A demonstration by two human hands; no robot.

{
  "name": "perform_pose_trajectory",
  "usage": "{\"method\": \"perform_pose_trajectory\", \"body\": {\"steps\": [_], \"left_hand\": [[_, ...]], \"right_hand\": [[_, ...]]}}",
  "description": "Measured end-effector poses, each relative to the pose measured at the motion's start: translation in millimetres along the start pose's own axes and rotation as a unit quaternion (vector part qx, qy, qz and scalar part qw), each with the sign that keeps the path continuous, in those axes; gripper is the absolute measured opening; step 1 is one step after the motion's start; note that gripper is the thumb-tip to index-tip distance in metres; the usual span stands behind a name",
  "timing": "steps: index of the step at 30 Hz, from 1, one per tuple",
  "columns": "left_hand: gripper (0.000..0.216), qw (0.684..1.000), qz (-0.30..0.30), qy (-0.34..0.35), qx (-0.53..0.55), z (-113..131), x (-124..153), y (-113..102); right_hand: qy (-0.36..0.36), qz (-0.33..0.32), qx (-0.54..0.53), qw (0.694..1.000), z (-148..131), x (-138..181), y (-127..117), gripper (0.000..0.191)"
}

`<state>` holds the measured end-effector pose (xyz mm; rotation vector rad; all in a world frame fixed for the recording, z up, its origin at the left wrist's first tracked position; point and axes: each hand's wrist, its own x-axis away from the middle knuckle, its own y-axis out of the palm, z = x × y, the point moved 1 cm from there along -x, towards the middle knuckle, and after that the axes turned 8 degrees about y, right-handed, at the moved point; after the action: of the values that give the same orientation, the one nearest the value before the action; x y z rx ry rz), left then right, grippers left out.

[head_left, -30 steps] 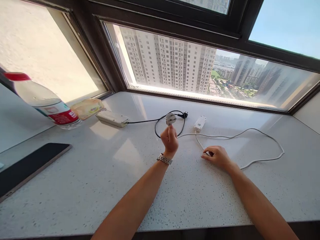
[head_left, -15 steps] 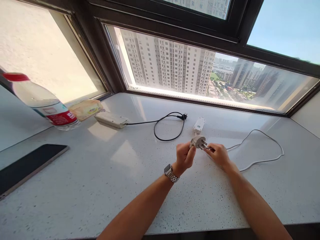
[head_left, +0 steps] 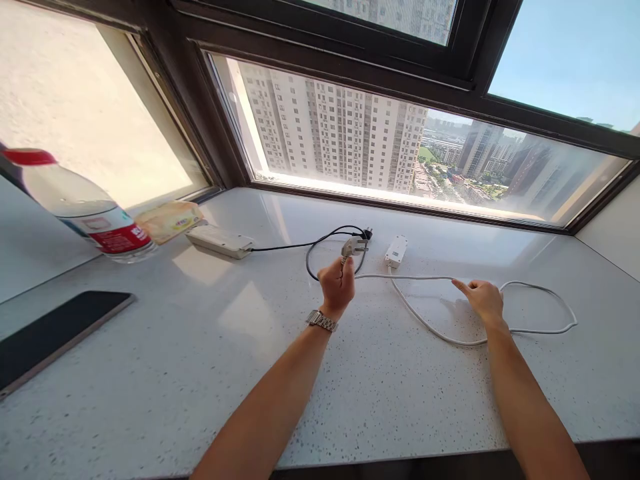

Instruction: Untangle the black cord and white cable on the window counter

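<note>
My left hand (head_left: pixel 337 284), with a metal watch on its wrist, holds a grey-white plug (head_left: pixel 351 248) up above the speckled white counter (head_left: pixel 210 360). From the plug a white cable (head_left: pixel 430 325) runs right in a loose loop. My right hand (head_left: pixel 483 300) rests on that cable, its fingers spread flat against it. Just beyond the plug lie a small white socket box (head_left: pixel 396 251) and a looped black cord (head_left: pixel 320 241) with a black plug at its end.
A white power strip (head_left: pixel 219 241) lies at the back left, joined to the black cord. Beside it are a yellow packet (head_left: pixel 169 220) and a tilted clear bottle (head_left: pixel 85 209) with a red cap. A dark tablet (head_left: pixel 55 337) lies at the left edge. Windows stand behind.
My left hand has carried the plug back to the left and up, away from my right hand. My right hand has slid right along the white cable, which now lies stretched out.
</note>
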<state>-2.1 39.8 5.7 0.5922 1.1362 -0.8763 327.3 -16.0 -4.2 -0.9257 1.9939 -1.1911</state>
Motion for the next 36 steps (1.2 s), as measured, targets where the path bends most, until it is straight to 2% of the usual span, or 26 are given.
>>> {"method": "perform_pose_trajectory", "body": {"steps": [3,6,9,11,14,16,18,20,23,27,29,33,36], "left_hand": [[0.053,0.998,0.049,-0.031,0.005,-13,-4,-6],[0.056,0.996,0.067,-0.052,0.025,-19,-5,-9],[0.055,0.988,0.045,-0.119,0.086,-11,3,-1],[0.053,0.978,0.009,-0.16,0.135,3,14,9],[0.052,0.967,-0.04,-0.175,0.183,30,28,24],[0.051,0.961,-0.067,-0.177,0.203,46,34,30],[0.051,0.957,-0.088,-0.176,0.215,58,37,32],[0.049,0.954,-0.107,-0.17,0.221,65,38,33],[0.046,0.951,-0.142,-0.149,0.232,69,39,33],[0.045,0.944,-0.185,-0.119,0.247,71,43,33],[0.045,0.94,-0.212,-0.106,0.247,71,45,34],[0.042,0.924,-0.299,-0.082,0.224,70,49,36],[0.04,0.93,-0.293,-0.12,0.187,69,50,36]], "right_hand": [[-0.015,-0.01,0.011,1.0,2,-6,2,0.066],[-0.022,0.012,0.008,1.0,-3,-8,6,0.066],[0.009,0.044,-0.044,0.998,-15,-2,12,0.065],[0.034,0.066,-0.128,0.989,-26,8,16,0.062],[-0.01,0.053,-0.322,0.945,-46,29,25,0.053],[-0.066,0.001,-0.443,0.894,-61,46,31,0.045],[-0.111,-0.056,-0.514,0.849,-74,62,37,0.037],[-0.159,-0.091,-0.535,0.825,-85,77,40,0.033],[-0.217,-0.092,-0.509,0.828,-93,90,44,0.036],[-0.194,-0.043,-0.477,0.856,-89,86,49,0.048],[-0.171,-0.044,-0.492,0.853,-86,82,52,0.052],[-0.151,-0.12,-0.555,0.809,-87,80,54,0.055],[-0.185,-0.163,-0.591,0.768,-91,85,50,0.046]]}}
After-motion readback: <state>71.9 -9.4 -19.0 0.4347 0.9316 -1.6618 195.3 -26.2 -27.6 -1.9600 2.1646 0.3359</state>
